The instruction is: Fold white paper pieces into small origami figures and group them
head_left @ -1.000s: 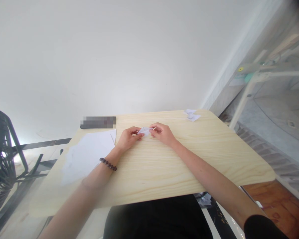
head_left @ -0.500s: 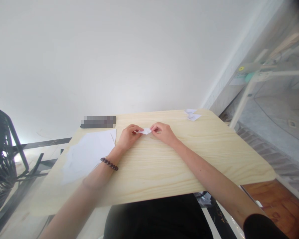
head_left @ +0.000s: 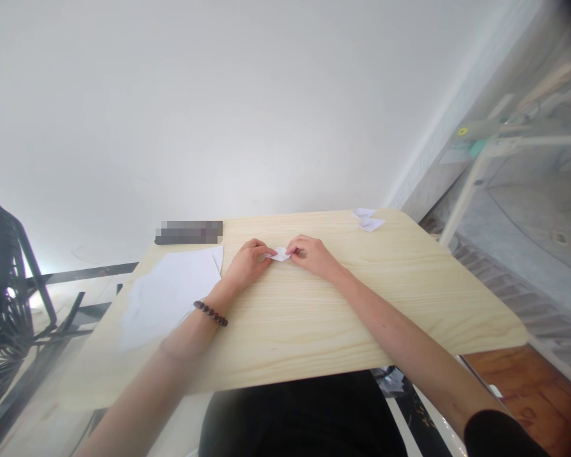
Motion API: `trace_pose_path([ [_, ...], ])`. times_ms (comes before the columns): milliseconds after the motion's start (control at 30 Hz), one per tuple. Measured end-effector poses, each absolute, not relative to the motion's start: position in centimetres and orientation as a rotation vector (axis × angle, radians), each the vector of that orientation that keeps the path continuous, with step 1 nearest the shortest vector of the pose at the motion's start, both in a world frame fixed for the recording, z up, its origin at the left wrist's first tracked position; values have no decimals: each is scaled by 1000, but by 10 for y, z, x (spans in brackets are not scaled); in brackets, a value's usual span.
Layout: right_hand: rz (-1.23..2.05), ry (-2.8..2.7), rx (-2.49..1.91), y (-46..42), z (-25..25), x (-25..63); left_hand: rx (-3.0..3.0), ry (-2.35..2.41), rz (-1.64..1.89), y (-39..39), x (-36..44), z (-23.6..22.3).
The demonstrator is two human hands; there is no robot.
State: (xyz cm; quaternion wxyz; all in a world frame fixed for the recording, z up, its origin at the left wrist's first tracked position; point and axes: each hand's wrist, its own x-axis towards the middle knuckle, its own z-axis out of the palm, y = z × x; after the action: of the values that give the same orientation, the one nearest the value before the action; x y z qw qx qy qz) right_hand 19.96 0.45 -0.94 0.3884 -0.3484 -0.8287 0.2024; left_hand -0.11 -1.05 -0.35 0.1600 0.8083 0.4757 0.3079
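Observation:
A small folded piece of white paper (head_left: 281, 254) is held between my two hands, over the middle of the wooden table (head_left: 314, 330). My left hand (head_left: 250, 261) pinches its left end between thumb and fingers. The right end is pinched by my right hand (head_left: 313, 254). Fingertips cover both ends of the paper, so only its middle shows. A dark beaded bracelet (head_left: 210, 313) is on my left wrist.
Loose white sheets (head_left: 171, 292) lie on the table's left side, beside my left forearm. Behind them is a dark, blurred-out oblong object (head_left: 189, 233). Folded white paper pieces (head_left: 371, 224) rest at the far right corner. A white wall (head_left: 266, 114) rises behind the table.
The folded paper has come slightly lower and its visible middle has changed shape a little. Both hands still pinch it at the ends.

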Motion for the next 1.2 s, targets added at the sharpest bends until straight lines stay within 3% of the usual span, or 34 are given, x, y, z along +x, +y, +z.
trace_pose_path([
  [300,432,-2226,-886,4,-6,201,2398,1319,795,-9,-3,-3],
  [767,647,-2060,-879,6,-8,203,2153,1379,832,-18,0,5],
  [1200,1190,-1725,-948,6,-9,203,1601,1178,1049,-17,5,7],
])
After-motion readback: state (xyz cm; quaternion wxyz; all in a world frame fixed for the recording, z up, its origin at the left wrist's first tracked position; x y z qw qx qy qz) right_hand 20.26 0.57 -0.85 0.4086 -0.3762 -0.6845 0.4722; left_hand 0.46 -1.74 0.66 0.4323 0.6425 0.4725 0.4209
